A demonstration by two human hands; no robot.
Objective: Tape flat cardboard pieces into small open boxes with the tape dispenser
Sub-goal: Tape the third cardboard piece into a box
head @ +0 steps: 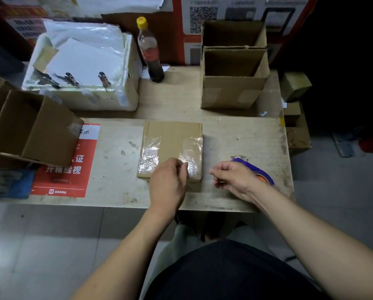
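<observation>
Poster (64,167) reads "开箱验视"; left hand (167,185) presses taped box (171,144).

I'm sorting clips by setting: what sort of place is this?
Probably a small parcel-packing station: a worn table with a taped cardboard box, open cartons at the back, and a tape dispenser under the right hand.

Brown box (172,135); blue dispenser (259,169); yellow-capped bottle (150,50).

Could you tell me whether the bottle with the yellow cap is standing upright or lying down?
Upright: the bottle stands on its base on the table, yellow cap on top.
</observation>
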